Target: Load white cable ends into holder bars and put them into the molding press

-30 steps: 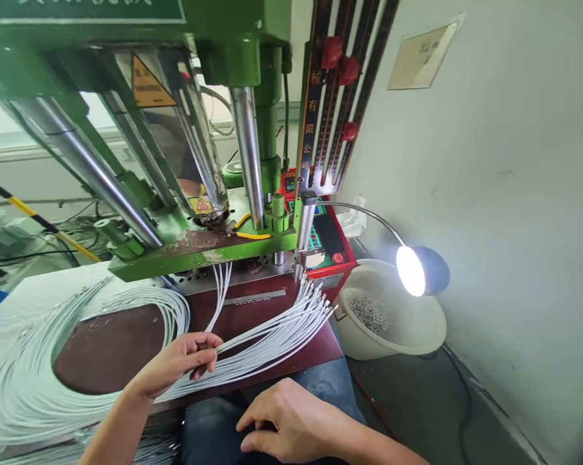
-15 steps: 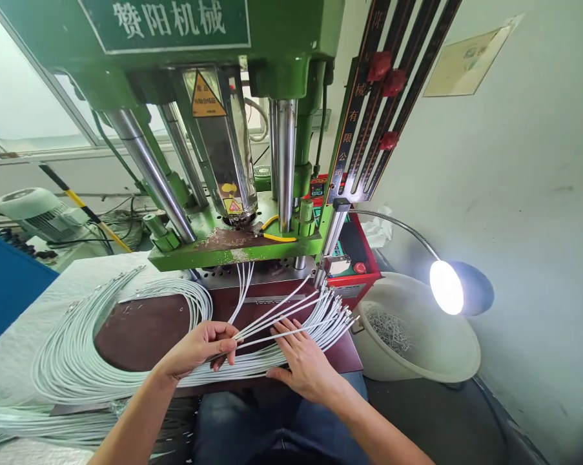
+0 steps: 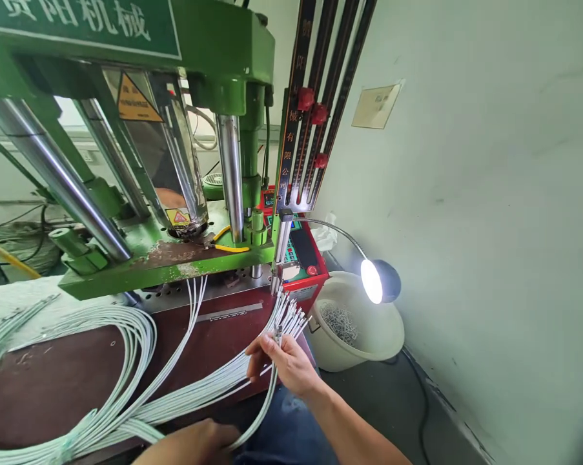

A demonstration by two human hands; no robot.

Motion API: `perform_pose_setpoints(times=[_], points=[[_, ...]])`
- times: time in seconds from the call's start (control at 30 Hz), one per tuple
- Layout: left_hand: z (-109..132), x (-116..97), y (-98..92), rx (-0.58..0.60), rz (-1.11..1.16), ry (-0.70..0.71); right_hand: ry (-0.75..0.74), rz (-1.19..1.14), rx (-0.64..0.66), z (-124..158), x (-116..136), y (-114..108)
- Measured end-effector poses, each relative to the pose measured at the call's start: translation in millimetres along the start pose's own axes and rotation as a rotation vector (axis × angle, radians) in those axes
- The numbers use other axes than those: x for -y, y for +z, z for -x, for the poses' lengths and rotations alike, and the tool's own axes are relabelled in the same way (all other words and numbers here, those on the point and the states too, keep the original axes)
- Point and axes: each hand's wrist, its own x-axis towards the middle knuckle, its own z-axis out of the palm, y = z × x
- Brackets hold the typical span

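Note:
A bundle of thin white cables [image 3: 126,361] loops over the brown worktable [image 3: 53,381] in front of a green press machine [image 3: 165,252]. My right hand [image 3: 281,361] is closed around a few cable ends near the table's right edge, their metal tips pointing up toward the machine. My left hand [image 3: 199,442] sits low at the table's front edge, fingers curled on the cable bundle; most of it is cut off by the frame. A few cables run up into the mould slot [image 3: 194,290] under the press.
A white plastic basin [image 3: 368,336] with plastic scraps stands on the floor to the right, lit by a gooseneck lamp [image 3: 376,281]. A red control box [image 3: 301,258] sits behind it. The wall is close on the right.
My right hand went from my lap to the cables and has gathered a few ends at the right edge. My left hand dropped from the middle of the bundle to the front edge.

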Motion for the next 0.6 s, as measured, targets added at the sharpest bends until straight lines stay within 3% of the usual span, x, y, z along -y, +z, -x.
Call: perform_pose_setpoints(times=[0.07, 0.13, 0.23, 0.33, 0.4, 0.5, 0.53, 0.6], points=[[-20, -6, 19.2, 0.016, 0.233, 0.060, 0.077, 0.064, 0.108, 4, -3, 0], [-41, -11, 35.2, -0.053, 0.470, 0.083, 0.140, 0.120, 0.148, 4, -4, -3], [-62, -7, 48.4, -0.112, 0.665, 0.059, 0.090, 0.124, 0.046, -3, 1, -19], [-69, 2, 52.2, -0.024, 0.777, 0.002, -0.057, 0.219, -0.052, -8, 14, -36], [-73, 4, 52.9, 0.005, 0.834, 0.000, -0.041, 0.440, 0.065, -9, 26, -43], [-79, -3, 52.7, -0.053, 0.920, 0.081, 0.098, 0.783, 0.417, -6, 40, -40], [-82, -6, 51.9, -0.082, 0.945, 0.114, 0.120, 0.873, 0.467, -5, 42, -36], [-84, -11, 49.0, -0.127, 0.989, 0.170, 0.096, 1.024, 0.417, -5, 46, -28]])
